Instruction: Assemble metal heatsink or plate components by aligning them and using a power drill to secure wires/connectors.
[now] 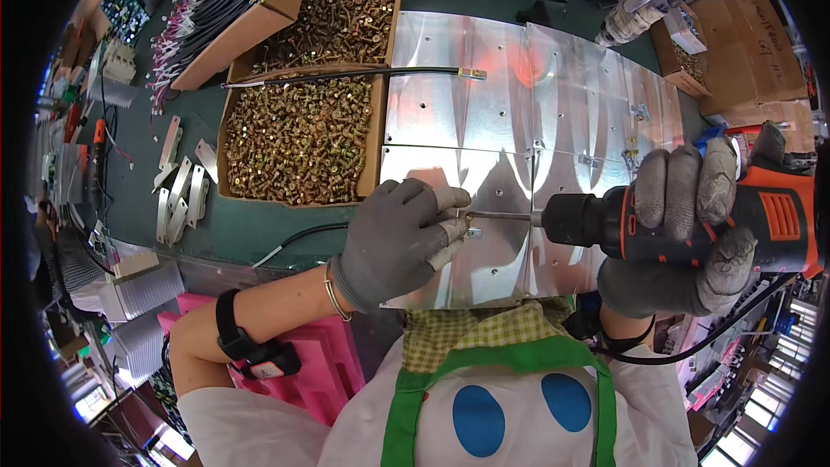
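My right hand (683, 216), in a grey glove with lighter fingertips, grips an orange and black power screwdriver (765, 216). Its long bit (501, 216) points left, and the tip meets the fingertips of my left hand (399, 238). That gloved hand is closed in a pinch around a small brass-coloured screw (469, 220), mostly covered by the fingers. Beneath them a small metal cable end (474, 233) shows on a shiny metal plate (501, 281). A black cable (311, 229) runs out from under the left hand. Another black cable (415, 71) lies across the upper plate, with its metal end resting there.
A cardboard box of brass-coloured screws (298, 143) stands left of the plates. Behind it, a tilted carton (290, 0) holds bundled black cables. Several metal brackets (181, 199) lie on the green bench (130, 199). Brown cartons (748, 43) stand at far right.
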The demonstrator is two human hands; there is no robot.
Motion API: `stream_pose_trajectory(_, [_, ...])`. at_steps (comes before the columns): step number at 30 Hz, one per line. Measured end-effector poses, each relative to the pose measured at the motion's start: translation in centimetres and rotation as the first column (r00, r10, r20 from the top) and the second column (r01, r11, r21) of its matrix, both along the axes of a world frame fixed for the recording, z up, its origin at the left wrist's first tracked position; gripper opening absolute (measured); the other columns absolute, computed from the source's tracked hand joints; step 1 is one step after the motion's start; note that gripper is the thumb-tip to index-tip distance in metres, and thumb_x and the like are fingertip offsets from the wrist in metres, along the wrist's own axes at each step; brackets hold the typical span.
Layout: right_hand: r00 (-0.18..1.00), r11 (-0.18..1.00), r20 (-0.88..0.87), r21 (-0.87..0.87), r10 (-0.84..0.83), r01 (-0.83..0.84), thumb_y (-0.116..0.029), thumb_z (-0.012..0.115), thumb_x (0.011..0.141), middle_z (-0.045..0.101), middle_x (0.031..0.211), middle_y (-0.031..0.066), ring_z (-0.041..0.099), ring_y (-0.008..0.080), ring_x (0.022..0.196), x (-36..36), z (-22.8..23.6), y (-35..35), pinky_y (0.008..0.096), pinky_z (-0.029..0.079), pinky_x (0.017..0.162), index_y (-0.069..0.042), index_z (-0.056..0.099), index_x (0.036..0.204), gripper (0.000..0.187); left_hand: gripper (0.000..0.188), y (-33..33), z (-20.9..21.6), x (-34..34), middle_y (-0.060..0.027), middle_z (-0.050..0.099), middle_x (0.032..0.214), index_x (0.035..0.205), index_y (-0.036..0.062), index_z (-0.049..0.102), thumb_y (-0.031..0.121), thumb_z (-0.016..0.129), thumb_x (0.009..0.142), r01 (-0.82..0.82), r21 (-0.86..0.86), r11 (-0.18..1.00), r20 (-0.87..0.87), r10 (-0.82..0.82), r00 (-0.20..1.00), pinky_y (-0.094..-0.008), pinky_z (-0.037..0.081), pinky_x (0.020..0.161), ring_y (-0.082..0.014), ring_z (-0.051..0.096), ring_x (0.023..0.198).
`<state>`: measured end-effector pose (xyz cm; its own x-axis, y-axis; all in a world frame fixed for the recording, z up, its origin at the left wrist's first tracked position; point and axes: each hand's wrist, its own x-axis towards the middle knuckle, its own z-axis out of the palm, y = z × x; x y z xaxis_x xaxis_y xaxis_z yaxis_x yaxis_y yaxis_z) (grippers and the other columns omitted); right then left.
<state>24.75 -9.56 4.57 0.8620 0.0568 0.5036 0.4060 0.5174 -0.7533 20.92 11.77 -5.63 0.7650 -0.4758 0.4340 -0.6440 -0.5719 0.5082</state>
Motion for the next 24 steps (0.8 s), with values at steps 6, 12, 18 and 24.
stream_pose_trajectory(6, [0.996, 0.997, 0.045, 0.024, 0.073, -0.074, -0.023, 0.065, 0.085, 0.045, 0.085, 0.0005, 0.045, 0.0085, 0.063, 0.55, -0.65, 0.35, 0.0249, 0.041, 0.056, -0.005, 0.026, 0.139, 0.069, 0.028, 0.06, 0.01, 0.18, -0.0023, 0.065, 0.105, 0.086, 0.0123, 0.066, 0.011, 0.077, 0.059, 0.019, 0.012, 1.000, 0.012, -0.019, 1.000, -0.0351, 0.047, 0.065, -0.0235, 0.058, 0.076])
stream_pose_trajectory(12, [0.997, 0.997, 0.017, 0.030, 0.069, -0.070, -0.023, 0.067, 0.083, 0.047, 0.082, 0.0004, 0.047, 0.0094, 0.064, 0.45, -0.68, 0.21, 0.0251, 0.044, 0.058, -0.006, 0.032, 0.129, 0.060, 0.028, 0.13, -0.16, 0.13, -0.0027, 0.064, 0.107, 0.086, 0.0130, 0.065, 0.011, 0.076, 0.060, 0.023, 0.000, 1.000, -0.018, -0.023, 1.000, -0.0353, 0.047, 0.064, -0.0240, 0.059, 0.077])
stream_pose_trajectory(18, [0.990, 0.991, -0.033, 0.020, 0.136, -0.135, -0.023, 0.069, 0.081, 0.049, 0.079, 0.0004, 0.050, 0.0102, 0.065, 0.19, -0.46, 0.16, 0.0252, 0.046, 0.059, -0.008, 0.038, 0.118, 0.051, 0.029, 0.04, 0.04, 0.13, -0.0022, 0.064, 0.102, 0.088, 0.0134, 0.065, 0.011, 0.076, 0.061, 0.001, -0.021, 1.000, -0.032, -0.001, 1.000, -0.0353, 0.047, 0.065, -0.0243, 0.059, 0.078])
stream_pose_trajectory(24, [0.971, 0.977, -0.110, 0.008, 0.213, -0.213, -0.023, 0.072, 0.079, 0.051, 0.077, 0.0003, 0.052, 0.0110, 0.066, 0.08, -0.19, -0.06, 0.0254, 0.049, 0.061, -0.009, 0.044, 0.108, 0.043, 0.030, 0.09, -0.25, 0.13, -0.0011, 0.065, 0.098, 0.089, 0.0138, 0.066, 0.011, 0.076, 0.061, 0.021, -0.008, 1.000, -0.025, -0.021, 0.999, -0.0352, 0.047, 0.065, -0.0239, 0.059, 0.077])
